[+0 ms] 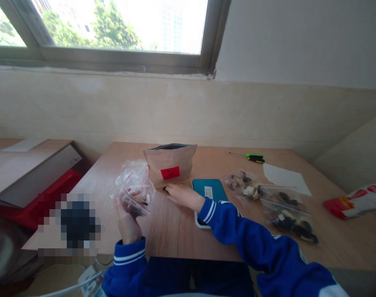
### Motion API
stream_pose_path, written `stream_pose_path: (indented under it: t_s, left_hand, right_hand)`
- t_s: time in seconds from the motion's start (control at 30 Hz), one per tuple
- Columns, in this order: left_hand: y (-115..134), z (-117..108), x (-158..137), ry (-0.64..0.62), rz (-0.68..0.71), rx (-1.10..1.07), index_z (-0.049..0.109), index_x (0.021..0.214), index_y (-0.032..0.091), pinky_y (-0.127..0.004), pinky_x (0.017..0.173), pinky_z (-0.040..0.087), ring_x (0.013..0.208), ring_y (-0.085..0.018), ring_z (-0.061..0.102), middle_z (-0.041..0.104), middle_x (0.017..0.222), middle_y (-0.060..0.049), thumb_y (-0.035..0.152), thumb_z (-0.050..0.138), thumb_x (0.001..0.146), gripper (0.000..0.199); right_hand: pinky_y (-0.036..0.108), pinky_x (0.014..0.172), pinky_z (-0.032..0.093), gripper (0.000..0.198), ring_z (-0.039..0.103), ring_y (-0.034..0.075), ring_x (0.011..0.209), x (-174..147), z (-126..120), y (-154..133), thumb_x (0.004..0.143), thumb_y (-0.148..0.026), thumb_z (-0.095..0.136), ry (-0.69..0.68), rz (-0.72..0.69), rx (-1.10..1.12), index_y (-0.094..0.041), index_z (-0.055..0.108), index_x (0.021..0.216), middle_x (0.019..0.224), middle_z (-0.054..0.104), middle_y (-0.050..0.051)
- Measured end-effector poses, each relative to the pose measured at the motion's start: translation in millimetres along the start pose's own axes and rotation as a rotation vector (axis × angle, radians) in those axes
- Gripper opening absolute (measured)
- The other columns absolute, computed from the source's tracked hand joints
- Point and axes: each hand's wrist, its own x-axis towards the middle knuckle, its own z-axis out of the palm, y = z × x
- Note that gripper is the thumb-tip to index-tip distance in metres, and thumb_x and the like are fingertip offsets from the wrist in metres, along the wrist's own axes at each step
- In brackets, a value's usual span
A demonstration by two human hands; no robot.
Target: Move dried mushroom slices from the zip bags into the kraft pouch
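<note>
My left hand [126,220] is closed around the side of a clear zip bag [137,198], which has a red seal line and a few small pale and dark pieces inside. On the table, my right hand [183,197] reaches to the foot of a brown paper pouch [171,159]. Its fingertips pinch at a small dark piece [164,189]. The pouch stands upright with its top parted and a red label on its front. Crumpled clear plastic bags [126,175] lie left of the pouch. Under my right wrist sits a flat teal device [208,187] with a white rim, partly covered by my sleeve.
Clear bags of dried pieces [242,181] and zip bags of dark dried mushroom-like pieces [294,222] lie to the right. Behind them are screwdrivers [254,158] and a white paper sheet [287,178]. A red-and-white packet [358,201] rests at the right edge. A blurred-out patch covers the left front.
</note>
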Motion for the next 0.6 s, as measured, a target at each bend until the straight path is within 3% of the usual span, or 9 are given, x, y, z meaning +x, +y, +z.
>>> stream_pose_path:
  t_s: [0.1, 0.23, 0.33, 0.43, 0.5, 0.6]
  left_hand:
    - [1, 3, -6, -0.073, -0.001, -0.038, 0.056, 0.106, 0.021, -0.023, 0.042, 0.045, 0.054, -0.014, 0.060, 0.066, 0.087, -0.003, 0.056, 0.046, 0.084, 0.042]
    - [7, 1, -10, -0.194, 0.025, -0.116, 0.053, 0.114, 0.025, -0.025, 0.048, 0.050, 0.063, -0.016, 0.065, 0.068, 0.093, -0.003, 0.057, 0.052, 0.082, 0.045]
    - [9, -2, -9, -0.265, -0.011, -0.175, 0.050, 0.122, 0.028, -0.027, 0.055, 0.053, 0.067, -0.017, 0.067, 0.068, 0.099, -0.005, 0.056, 0.055, 0.081, 0.049]
    - [9, -5, -8, -0.301, -0.050, -0.204, 0.049, 0.126, 0.030, -0.028, 0.057, 0.054, 0.067, -0.017, 0.068, 0.068, 0.102, -0.005, 0.056, 0.056, 0.081, 0.053]
    - [9, -6, -7, -0.311, -0.062, -0.211, 0.050, 0.126, 0.030, -0.028, 0.057, 0.054, 0.067, -0.017, 0.068, 0.068, 0.103, -0.005, 0.057, 0.057, 0.080, 0.054]
    - [10, -5, -7, -0.297, -0.067, -0.222, 0.051, 0.125, 0.030, -0.028, 0.057, 0.055, 0.067, -0.016, 0.068, 0.069, 0.101, -0.005, 0.057, 0.058, 0.079, 0.054]
  right_hand:
    - [0.038, 0.080, 0.051, 0.025, 0.066, 0.031, 0.099, 7, 15, -6, 0.090, -0.004, 0.045, -0.007, 0.023, -0.068, -0.002, 0.066, 0.103, 0.105, 0.068, 0.024]
    - [0.037, 0.081, 0.050, 0.024, 0.067, 0.029, 0.098, 11, 10, -4, 0.089, -0.001, 0.045, -0.030, 0.006, -0.058, -0.006, 0.067, 0.096, 0.102, 0.070, 0.020]
    - [0.028, 0.073, 0.051, 0.012, 0.068, 0.021, 0.084, 6, -11, 1, 0.086, -0.008, 0.056, -0.075, -0.033, 0.016, -0.010, 0.068, 0.086, 0.091, 0.073, 0.012]
    - [0.019, 0.068, 0.049, 0.009, 0.066, 0.011, 0.076, -7, -50, 2, 0.087, -0.021, 0.061, -0.061, -0.127, 0.205, -0.015, 0.066, 0.091, 0.087, 0.072, 0.002]
    - [0.020, 0.065, 0.047, 0.014, 0.063, 0.010, 0.074, -15, -81, 2, 0.087, -0.028, 0.061, 0.105, -0.180, 0.483, -0.015, 0.064, 0.091, 0.085, 0.070, 0.002]
    - [0.021, 0.061, 0.044, 0.016, 0.057, 0.009, 0.069, -19, -124, 3, 0.084, -0.030, 0.061, 0.430, -0.185, 0.659, -0.015, 0.060, 0.089, 0.082, 0.064, 0.001]
